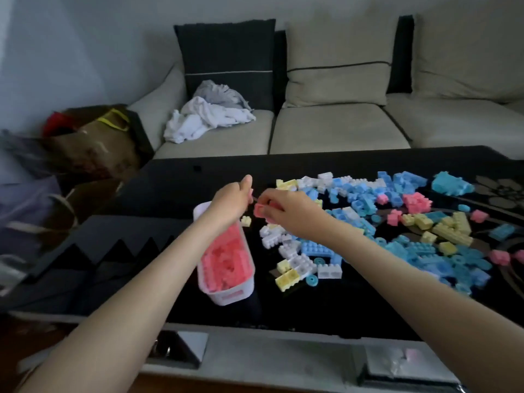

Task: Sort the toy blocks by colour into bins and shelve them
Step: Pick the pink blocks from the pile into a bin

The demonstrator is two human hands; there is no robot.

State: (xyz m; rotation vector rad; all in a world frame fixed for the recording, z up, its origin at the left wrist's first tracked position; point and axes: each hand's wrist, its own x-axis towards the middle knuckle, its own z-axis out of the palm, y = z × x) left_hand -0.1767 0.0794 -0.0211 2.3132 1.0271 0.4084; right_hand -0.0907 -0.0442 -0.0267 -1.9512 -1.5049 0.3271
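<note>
Toy blocks (314,248) in pale blue, white, yellow and pink lie loose across the right half of a glossy black table (170,188), the blue ones thickest toward the right, with a few pink ones scattered among them. A long white bin (226,296) stands at the left edge of the scatter, filled close to its rim with pink blocks and running slantwise from the near side toward the far side. Above its far end the right hand (292,215) pinches a pink block (259,210) between thumb and curled fingertips, lifted off the tabletop. The left hand (231,199) is just beside it, over the bin's far end, fingers curled in and thumb raised; a sliver of pink shows at its fingertips, but whether it grips anything cannot be told. The two hands are nearly touching. Bare tabletop lies left of the bin and behind the hands up to the far edge, and a bare strip runs along the near edge in front of the bin and blocks. Beyond the table is a beige sofa (340,129) with crumpled clothes (204,117) on its seat.
</note>
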